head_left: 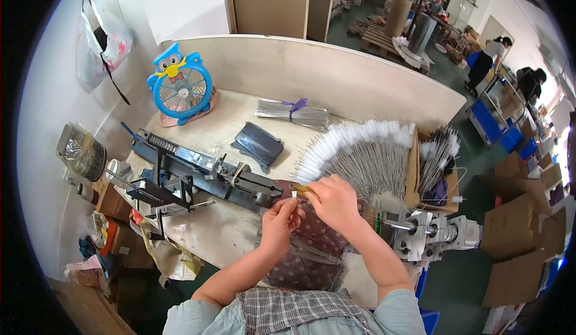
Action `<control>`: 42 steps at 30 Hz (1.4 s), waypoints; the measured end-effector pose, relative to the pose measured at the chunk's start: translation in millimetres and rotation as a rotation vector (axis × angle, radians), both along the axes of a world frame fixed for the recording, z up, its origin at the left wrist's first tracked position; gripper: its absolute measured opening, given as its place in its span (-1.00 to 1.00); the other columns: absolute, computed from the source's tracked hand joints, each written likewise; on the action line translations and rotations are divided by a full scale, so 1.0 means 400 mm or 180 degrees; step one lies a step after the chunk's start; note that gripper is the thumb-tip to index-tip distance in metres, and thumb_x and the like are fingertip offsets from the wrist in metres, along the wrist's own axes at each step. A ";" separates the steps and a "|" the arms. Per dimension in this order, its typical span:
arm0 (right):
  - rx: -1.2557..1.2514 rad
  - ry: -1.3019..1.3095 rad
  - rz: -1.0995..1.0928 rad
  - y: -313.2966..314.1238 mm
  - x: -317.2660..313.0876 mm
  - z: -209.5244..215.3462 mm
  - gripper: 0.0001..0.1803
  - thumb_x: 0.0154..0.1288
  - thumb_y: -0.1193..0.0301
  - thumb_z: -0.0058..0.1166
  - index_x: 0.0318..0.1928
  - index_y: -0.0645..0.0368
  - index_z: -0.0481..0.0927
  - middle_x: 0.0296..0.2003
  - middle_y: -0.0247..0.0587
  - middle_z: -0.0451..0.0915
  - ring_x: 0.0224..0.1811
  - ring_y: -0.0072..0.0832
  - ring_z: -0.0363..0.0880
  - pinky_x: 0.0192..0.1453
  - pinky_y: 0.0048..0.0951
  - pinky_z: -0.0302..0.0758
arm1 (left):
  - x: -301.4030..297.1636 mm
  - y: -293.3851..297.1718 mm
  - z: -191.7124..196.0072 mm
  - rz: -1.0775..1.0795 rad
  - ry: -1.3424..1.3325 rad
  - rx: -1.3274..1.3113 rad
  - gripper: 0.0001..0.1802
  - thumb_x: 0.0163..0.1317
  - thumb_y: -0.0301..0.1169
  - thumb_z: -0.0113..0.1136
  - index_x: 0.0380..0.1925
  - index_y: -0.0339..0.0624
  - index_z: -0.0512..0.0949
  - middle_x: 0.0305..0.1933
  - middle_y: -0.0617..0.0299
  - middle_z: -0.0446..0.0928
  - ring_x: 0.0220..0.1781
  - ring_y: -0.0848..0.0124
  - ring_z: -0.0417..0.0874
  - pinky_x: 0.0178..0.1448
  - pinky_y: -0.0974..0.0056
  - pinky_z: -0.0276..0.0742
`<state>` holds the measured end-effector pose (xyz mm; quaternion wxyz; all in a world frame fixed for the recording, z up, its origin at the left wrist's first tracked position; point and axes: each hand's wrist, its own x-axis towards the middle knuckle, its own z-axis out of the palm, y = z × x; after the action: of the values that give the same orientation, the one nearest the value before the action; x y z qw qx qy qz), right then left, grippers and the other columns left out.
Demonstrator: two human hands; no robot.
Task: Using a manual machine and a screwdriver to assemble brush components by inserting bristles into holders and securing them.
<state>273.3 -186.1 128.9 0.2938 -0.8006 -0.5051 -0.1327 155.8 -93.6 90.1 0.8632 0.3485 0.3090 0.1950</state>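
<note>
A small white piece (294, 194) was held pinched between the thumb and fingertips of the left hand (281, 222), just beside the right end of the long black metal jig (195, 166). A yellow-brown tool handle (304, 188) was gripped in the curled fingers of the right hand (337, 202) at that same end of the jig, close to the white piece; whether the two were touching could not be told. A dotted brown cloth (321, 230) was spread beneath the hands, to the right of the jig. Beyond the jig's middle, a dark folded pouch (259, 145) was laid on the table (234, 110), and farther beyond the jig a bundle of thin wires (270, 108) was tied with a purple strip (294, 109). Beyond the jig's right end, white-tipped rods (366, 158) were fanned out, with more rods held in a cardboard box (412, 176) farther to the jig's right. A blue owl-shaped fan (183, 92) was placed beyond the jig's left part.
</note>
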 end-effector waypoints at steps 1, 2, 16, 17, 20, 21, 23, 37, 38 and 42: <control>-0.0061 0.0225 0.0126 0.013 -0.003 -0.011 -0.86 0.04 0.37 0.21 -0.35 0.10 0.64 -0.43 -0.31 0.56 -0.31 -0.33 0.50 -0.23 -0.35 0.44 | -0.002 0.005 -0.003 -0.0064 0.0076 -0.0038 -0.84 0.28 -0.35 0.11 -0.30 -0.22 0.54 -0.49 0.29 0.53 -0.56 0.60 0.41 -0.45 0.50 0.31; -0.0128 0.0450 0.0242 0.024 -0.004 -0.017 -0.86 0.05 0.37 0.19 -0.35 0.10 0.64 -0.43 -0.29 0.57 -0.30 -0.32 0.50 -0.22 -0.35 0.45 | -0.002 0.010 -0.006 -0.0043 0.0059 -0.0065 -0.84 0.28 -0.35 0.11 -0.30 -0.22 0.54 -0.49 0.29 0.53 -0.56 0.60 0.41 -0.45 0.50 0.31; -0.0218 0.1462 0.0189 0.008 -0.013 -0.002 -0.78 0.12 0.32 0.17 -0.27 0.17 0.66 -0.46 -0.20 0.59 -0.33 -0.28 0.52 -0.24 -0.32 0.45 | -0.002 0.028 0.007 -0.0351 -0.0085 -0.0234 -0.52 0.42 -0.03 -0.25 -0.13 -0.23 0.45 -0.22 0.16 0.55 -0.16 0.39 0.59 -0.08 0.30 0.48; 0.0039 0.0928 0.0163 0.008 -0.021 -0.006 -0.78 0.08 0.32 0.20 -0.29 0.17 0.66 -0.46 -0.23 0.59 -0.32 -0.28 0.52 -0.24 -0.32 0.45 | 0.002 0.022 0.004 -0.0338 -0.0068 -0.0193 -0.52 0.42 -0.03 -0.25 -0.13 -0.23 0.45 -0.22 0.16 0.55 -0.16 0.39 0.59 -0.08 0.30 0.48; 0.0283 0.0226 -0.0017 0.025 -0.062 -0.009 -0.73 -0.04 0.31 0.27 -0.30 0.14 0.64 -0.38 -0.31 0.60 -0.23 -0.31 0.51 -0.16 -0.29 0.44 | 0.002 0.005 -0.011 -0.0022 -0.0118 -0.0271 -0.57 0.41 -0.07 -0.22 -0.13 -0.21 0.44 -0.17 0.17 0.55 -0.09 0.38 0.58 0.00 0.26 0.47; 0.0235 0.0219 0.0010 0.037 -0.072 -0.012 -0.71 -0.03 0.30 0.27 -0.25 0.13 0.63 -0.34 -0.33 0.59 -0.17 -0.33 0.49 -0.13 -0.29 0.42 | -0.001 0.005 -0.014 0.0128 -0.0241 -0.0284 -0.60 0.39 -0.07 -0.18 -0.17 -0.17 0.45 -0.21 0.20 0.55 -0.11 0.38 0.58 0.01 0.25 0.44; 0.0210 0.0115 -0.0014 0.044 -0.069 -0.028 -0.64 -0.05 0.28 0.28 -0.19 0.10 0.60 -0.29 -0.39 0.56 -0.10 -0.38 0.45 -0.09 -0.31 0.39 | 0.008 -0.004 0.006 0.0394 -0.0359 -0.0391 -0.68 0.37 -0.14 -0.12 -0.27 -0.14 0.46 -0.27 0.27 0.54 -0.20 0.41 0.57 -0.05 0.26 0.45; 0.0058 0.0018 0.0199 -0.010 -0.046 -0.006 -0.79 0.01 0.32 0.24 -0.26 -0.03 0.70 -0.27 -0.43 0.59 -0.04 -0.35 0.46 0.00 -0.28 0.38 | 0.005 -0.008 -0.013 0.0293 -0.0516 -0.0195 -0.91 0.28 -0.42 0.05 -0.31 -0.19 0.46 -0.28 0.25 0.53 -0.23 0.46 0.59 -0.12 0.30 0.53; 0.0003 0.0027 0.0167 -0.017 -0.043 -0.005 -0.79 0.01 0.32 0.25 -0.27 -0.03 0.70 -0.27 -0.42 0.59 -0.04 -0.35 0.46 0.01 -0.28 0.38 | 0.006 -0.011 -0.014 0.0298 -0.0492 -0.0234 -0.91 0.27 -0.43 0.05 -0.30 -0.21 0.45 -0.27 0.25 0.53 -0.23 0.45 0.59 -0.11 0.29 0.53; -0.0037 0.0014 0.0233 -0.038 -0.038 0.004 -0.76 -0.02 0.34 0.27 -0.25 -0.01 0.69 -0.27 -0.40 0.59 -0.04 -0.34 0.46 0.02 -0.27 0.40 | 0.009 -0.023 -0.022 0.0297 -0.0553 -0.0110 -0.91 0.26 -0.46 0.06 -0.28 -0.23 0.45 -0.25 0.23 0.53 -0.22 0.44 0.59 -0.10 0.28 0.53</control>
<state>258.1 -201.3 130.7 0.2949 -0.7836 -0.5342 -0.1171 159.4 -102.7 81.5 0.8826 0.3005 0.2523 0.2591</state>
